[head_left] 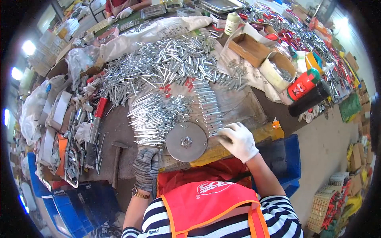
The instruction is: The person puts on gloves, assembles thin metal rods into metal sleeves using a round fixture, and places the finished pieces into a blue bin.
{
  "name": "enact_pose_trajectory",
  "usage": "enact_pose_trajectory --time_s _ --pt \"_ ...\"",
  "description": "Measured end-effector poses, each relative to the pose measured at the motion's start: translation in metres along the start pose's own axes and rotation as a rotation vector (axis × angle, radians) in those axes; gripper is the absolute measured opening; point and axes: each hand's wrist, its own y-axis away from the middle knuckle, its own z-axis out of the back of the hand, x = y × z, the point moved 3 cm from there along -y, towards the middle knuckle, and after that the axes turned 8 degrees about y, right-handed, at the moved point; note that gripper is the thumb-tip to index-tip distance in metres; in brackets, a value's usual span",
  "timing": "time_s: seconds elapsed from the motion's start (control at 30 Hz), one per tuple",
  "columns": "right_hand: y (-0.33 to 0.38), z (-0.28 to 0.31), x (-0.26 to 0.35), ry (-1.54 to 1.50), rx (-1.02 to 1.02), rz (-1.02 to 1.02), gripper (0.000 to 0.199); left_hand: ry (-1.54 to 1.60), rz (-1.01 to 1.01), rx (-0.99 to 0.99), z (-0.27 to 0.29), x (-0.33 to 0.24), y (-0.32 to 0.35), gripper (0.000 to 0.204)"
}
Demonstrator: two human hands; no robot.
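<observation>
Silver tubes [210, 108] lie just beside a grey disc [178, 147].

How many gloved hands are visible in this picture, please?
4: the left hand, grey, left of the round disc; the right hand, white, right of it; and a co-worker's two white-gloved hands at the top, left of centre.

Right side of the desk [117, 129]: a red can [302, 86] with a green cap lies beside a black cylinder [309, 100]. Farther back are an open brown box [250, 49] and an upright pale green bottle [232, 24]. Left side: a hammer [117, 162]. A blue bin [282, 156] sits at the near right edge.
</observation>
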Motion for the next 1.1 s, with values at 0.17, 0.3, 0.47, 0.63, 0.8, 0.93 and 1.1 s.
enact_pose_trajectory --time_s 0.17,0.3,0.47,0.63,0.8,0.93,1.1 --pt "0.002 -0.013 -0.001 0.021 0.061 0.006 0.02 0.045 0.037 0.042 0.001 -0.001 0.001 0.019" --pt "0.0 -0.014 0.0 0.039 0.099 0.008 0.02 -0.002 0.002 0.047 0.001 -0.001 0.002 0.018" --pt "0.001 -0.015 0.007 0.048 0.072 0.035 0.021 -0.04 -0.009 0.117 -0.003 -0.025 -0.012 0.018" --pt "-0.003 -0.014 0.044 -0.226 0.138 0.115 0.019 -0.024 -0.038 0.211 -0.014 -0.041 -0.016 0.021" --pt "-0.001 -0.035 0.062 -0.139 0.171 0.196 0.022 -0.044 -0.085 0.252 -0.029 -0.039 -0.013 0.019" --pt "0.001 -0.037 0.067 -0.159 0.143 0.108 0.024 -0.034 -0.002 0.293 -0.031 -0.044 -0.016 0.02" --pt "0.001 -0.04 0.063 -0.244 0.087 0.004 0.027 -0.045 0.046 0.34 -0.034 -0.048 -0.018 0.019"
